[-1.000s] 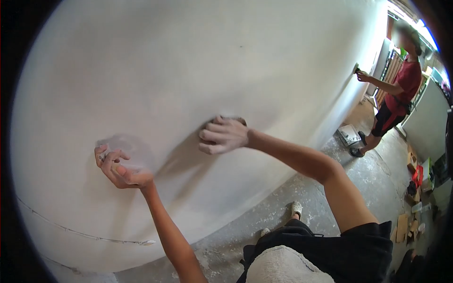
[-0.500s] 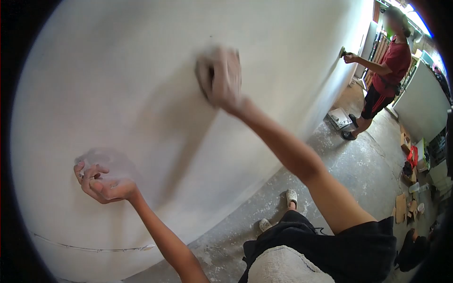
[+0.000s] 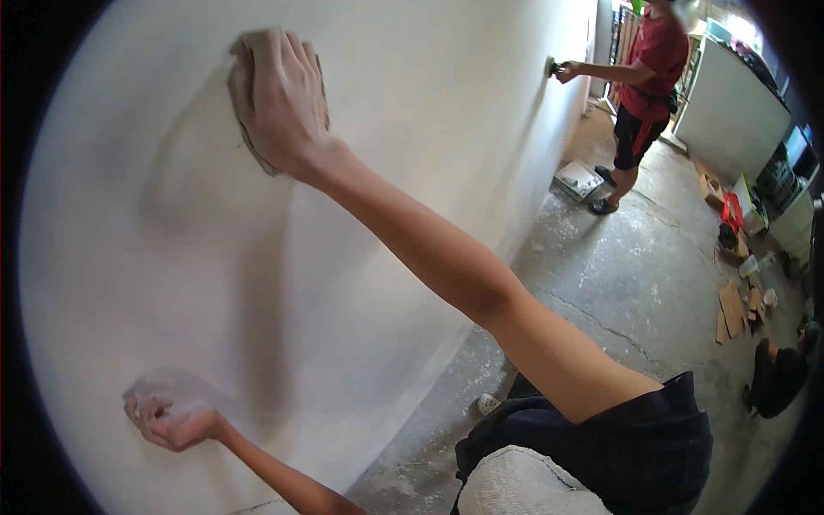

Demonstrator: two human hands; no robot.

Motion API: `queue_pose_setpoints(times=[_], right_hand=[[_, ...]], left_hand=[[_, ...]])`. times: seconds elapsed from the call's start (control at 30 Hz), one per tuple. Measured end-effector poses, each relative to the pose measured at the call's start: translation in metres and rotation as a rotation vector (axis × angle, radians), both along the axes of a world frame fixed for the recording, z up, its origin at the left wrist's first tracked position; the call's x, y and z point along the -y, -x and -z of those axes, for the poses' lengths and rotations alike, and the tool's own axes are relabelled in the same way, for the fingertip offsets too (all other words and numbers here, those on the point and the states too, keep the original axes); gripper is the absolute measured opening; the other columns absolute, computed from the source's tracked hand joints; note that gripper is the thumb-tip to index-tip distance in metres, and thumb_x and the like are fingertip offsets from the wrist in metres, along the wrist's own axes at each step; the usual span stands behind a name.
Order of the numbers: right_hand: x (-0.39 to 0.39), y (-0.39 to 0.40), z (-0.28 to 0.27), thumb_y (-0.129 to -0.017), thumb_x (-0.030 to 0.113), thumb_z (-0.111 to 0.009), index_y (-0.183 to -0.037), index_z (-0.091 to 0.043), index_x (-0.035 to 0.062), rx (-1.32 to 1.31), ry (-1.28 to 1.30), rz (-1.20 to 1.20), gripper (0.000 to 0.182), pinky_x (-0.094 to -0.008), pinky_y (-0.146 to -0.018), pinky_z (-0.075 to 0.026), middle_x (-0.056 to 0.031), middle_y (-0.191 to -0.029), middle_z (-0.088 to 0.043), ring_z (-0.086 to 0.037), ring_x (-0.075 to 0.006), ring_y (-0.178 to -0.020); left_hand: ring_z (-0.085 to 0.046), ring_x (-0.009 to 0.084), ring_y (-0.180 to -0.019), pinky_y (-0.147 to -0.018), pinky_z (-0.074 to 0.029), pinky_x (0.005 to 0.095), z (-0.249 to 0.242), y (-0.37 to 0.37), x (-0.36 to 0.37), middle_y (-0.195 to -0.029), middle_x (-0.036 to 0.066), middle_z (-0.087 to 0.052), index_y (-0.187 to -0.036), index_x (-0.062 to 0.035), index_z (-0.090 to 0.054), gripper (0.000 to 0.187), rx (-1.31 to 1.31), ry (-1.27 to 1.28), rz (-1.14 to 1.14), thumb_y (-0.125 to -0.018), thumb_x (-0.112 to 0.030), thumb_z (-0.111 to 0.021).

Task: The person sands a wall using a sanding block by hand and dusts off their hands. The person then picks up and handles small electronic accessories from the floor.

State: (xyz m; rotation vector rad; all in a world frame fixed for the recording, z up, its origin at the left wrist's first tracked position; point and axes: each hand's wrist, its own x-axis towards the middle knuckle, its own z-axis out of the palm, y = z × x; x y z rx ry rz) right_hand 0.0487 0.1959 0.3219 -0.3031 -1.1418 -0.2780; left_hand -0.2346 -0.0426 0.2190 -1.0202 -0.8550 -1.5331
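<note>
A large off-white wall [image 3: 386,103] curves across the left of the view, with grey smudged patches. High on it, my right hand [image 3: 283,103] presses a thin, flat piece of sandpaper [image 3: 240,107] against the surface. Its fingers lie over the sheet, whose dark edges show on both sides. Lower left, my left hand [image 3: 172,421] is beside the wall with the palm turned up and the fingers loosely curled and apart. Pale dust coats its fingertips, and I see nothing held in it.
At the far right end of the wall a person in a red shirt [image 3: 661,60] holds a tool [image 3: 552,68] on it. A white tray [image 3: 579,180] lies near their feet. Another person crouches [image 3: 777,373] at right, near cardboard pieces [image 3: 731,309] on the concrete floor [image 3: 618,257].
My right hand has moved up and left along the wall with the sandpaper. My left hand appears lower in view, its pose about the same. The view has shifted.
</note>
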Motion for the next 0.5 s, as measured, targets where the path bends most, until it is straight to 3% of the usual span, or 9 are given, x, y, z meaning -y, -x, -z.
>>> queue_pose_setpoints(times=[0.13,0.2,0.27,0.4,0.43,0.5], right_hand=[[-0.029,-0.026,-0.001,-0.087,0.004,-0.055,-0.098,-0.051,0.0035,-0.009,0.078,-0.086,0.012,-0.0404,-0.079,-0.038,-0.0138,-0.092,-0.055,-0.052,-0.0306,-0.086],[-0.046,-0.040,0.010,-0.087,0.003,-0.053,-0.098,-0.051,0.0030,-0.099,0.063,-0.054,0.010,-0.0413,-0.080,-0.037,-0.0143,-0.092,-0.055,-0.052,-0.0310,-0.086],[-0.064,-0.055,0.020,-0.088,0.003,-0.052,-0.098,-0.051,0.0028,-0.135,0.095,-0.058,0.009,-0.0415,-0.081,-0.038,-0.0145,-0.092,-0.055,-0.051,-0.0314,-0.086],[-0.103,-0.090,0.042,-0.090,0.003,-0.049,-0.098,-0.051,0.0027,-0.152,0.253,-0.056,0.008,-0.0416,-0.083,-0.038,-0.0150,-0.092,-0.055,-0.052,-0.0322,-0.086],[-0.117,-0.099,0.051,-0.095,0.004,-0.047,-0.100,-0.046,0.0000,-0.142,0.148,0.046,0.006,-0.0439,-0.068,-0.042,-0.0168,-0.082,-0.055,-0.052,-0.0308,-0.073],[-0.143,-0.122,0.070,-0.096,0.005,-0.047,-0.100,-0.045,0.0001,-0.155,0.188,0.047,0.007,-0.0424,-0.067,-0.043,-0.0163,-0.081,-0.055,-0.052,-0.0294,-0.072]], left_hand=[[-0.057,0.0251,-0.073,-0.055,-0.041,0.0306,-0.006,-0.005,0.006,-0.098,0.024,-0.064,-0.080,0.0075,-0.056,0.047,0.014,0.030,-0.027,-0.097,-0.032,-0.037],[-0.061,0.0281,-0.081,-0.056,-0.043,0.0316,-0.003,0.011,0.007,-0.100,0.025,-0.064,-0.081,0.0080,-0.055,0.048,-0.111,0.028,-0.094,-0.098,-0.033,-0.038],[-0.062,0.0320,-0.090,-0.063,-0.046,0.0342,0.003,0.022,0.007,-0.097,0.023,-0.063,-0.082,0.0070,-0.055,0.046,-0.128,0.044,-0.037,-0.098,-0.032,-0.038],[-0.058,0.0349,-0.090,-0.072,-0.046,0.0398,0.006,0.049,0.014,-0.086,0.018,-0.057,-0.083,0.0058,-0.056,0.041,-0.168,0.079,-0.121,-0.096,-0.029,-0.039],[-0.058,0.0352,-0.090,-0.071,-0.047,0.0390,0.011,0.069,0.019,-0.086,0.018,-0.057,-0.083,0.0052,-0.057,0.041,-0.196,0.126,0.027,-0.096,-0.029,-0.039],[-0.063,0.0342,-0.086,-0.067,-0.051,0.0383,0.014,0.082,0.016,-0.089,0.018,-0.059,-0.086,0.0043,-0.062,0.042,-0.225,0.130,0.111,-0.096,-0.029,-0.039]])
